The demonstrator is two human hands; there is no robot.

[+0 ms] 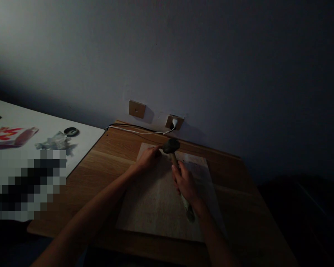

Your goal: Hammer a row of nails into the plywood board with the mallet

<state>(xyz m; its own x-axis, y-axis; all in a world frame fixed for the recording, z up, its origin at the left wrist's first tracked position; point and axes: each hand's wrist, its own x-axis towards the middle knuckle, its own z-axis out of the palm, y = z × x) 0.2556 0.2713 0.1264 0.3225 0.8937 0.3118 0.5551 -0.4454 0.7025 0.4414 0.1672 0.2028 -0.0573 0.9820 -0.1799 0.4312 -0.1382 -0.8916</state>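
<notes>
My right hand point(184, 182) is wrapped round the handle of a hammer point(171, 146) with a thick dark head and a pale handle. The hammer head is over the far part of a pale wooden board point(156, 207). Close by on the left, my left hand point(149, 157) rests at the board's far left part, its fingers drawn together beside the hammer head. Whatever those fingers pinch is hidden or too small to name. A row of tiny dark spots shows on the board right of the hammer, too dim to identify.
The board lies on a brown wooden table point(100, 163) against the wall. Two wall plates point(137, 109) sit above it, one holding a white plug point(174, 122) with cables along the table's back edge. A white table point(86, 135) at left bears crumpled plastic point(55, 142) and a round dark object point(71, 131).
</notes>
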